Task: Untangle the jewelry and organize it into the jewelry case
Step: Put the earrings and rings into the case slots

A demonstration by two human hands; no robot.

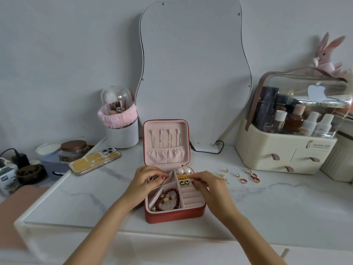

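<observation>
My jewelry case [172, 215] sits open on the marble surface [95, 197] in front of me, lid propped up at the far side with hair clips [165, 138] tucked in it. My left hand [147, 181] is curled over the far-left compartment, fingers closed around something dark and beaded — I can't tell exactly what. My right hand [207, 181] pinches at the gold chain [183, 176] lying in the far-right compartments, just near the pearl earrings [184, 171] and beside the butterfly studs [184, 182]. The red bead bracelet [168, 199] is already in the near-left section.

The risk I see: tugging the fine chain could tighten a knot or drag the studs out with it. The loose rings and earrings [242, 176] to the right of the case lie near my wrist — a careless sweep could scatter them.
</observation>
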